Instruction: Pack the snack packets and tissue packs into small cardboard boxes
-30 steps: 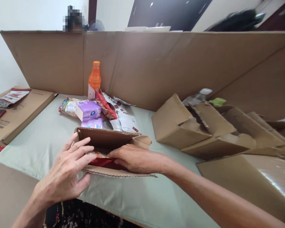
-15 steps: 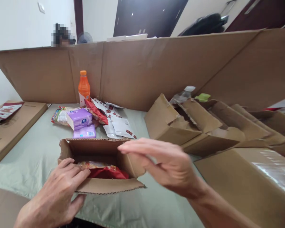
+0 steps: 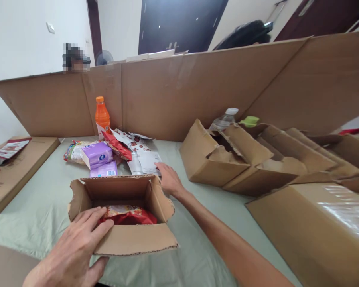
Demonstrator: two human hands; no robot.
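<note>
An open cardboard box (image 3: pixel 134 239) stands near the front of the cloth-covered table, with a red snack packet (image 3: pixel 131 216) lying inside. My left hand (image 3: pixel 74 239) grips its front left corner, fingers over the edge and thumb on the outside. Beyond the box, my right hand (image 3: pixel 169 178) reaches out with fingers extended to the edge of a white packet (image 3: pixel 148 160); the box partly hides this hand. Left of that packet are a red packet (image 3: pixel 119 148), two purple tissue packs (image 3: pixel 97 154), a colourful clear-bagged snack (image 3: pixel 74 152) and an orange drink bottle (image 3: pixel 102 115).
Several open cardboard boxes (image 3: pixel 212 167) stand in a row on the right, a clear bottle (image 3: pixel 225 118) among them. A closed carton (image 3: pixel 293 223) sits nearer. A flat carton (image 3: pixel 26 163) lies at left. A tall cardboard wall (image 3: pixel 167 95) closes the back; people's heads show beyond.
My right hand has left the box's right side and moved forward to the white packet. The left hand stays on the box, whose front flap now leans further outward. The view has shifted slightly.
</note>
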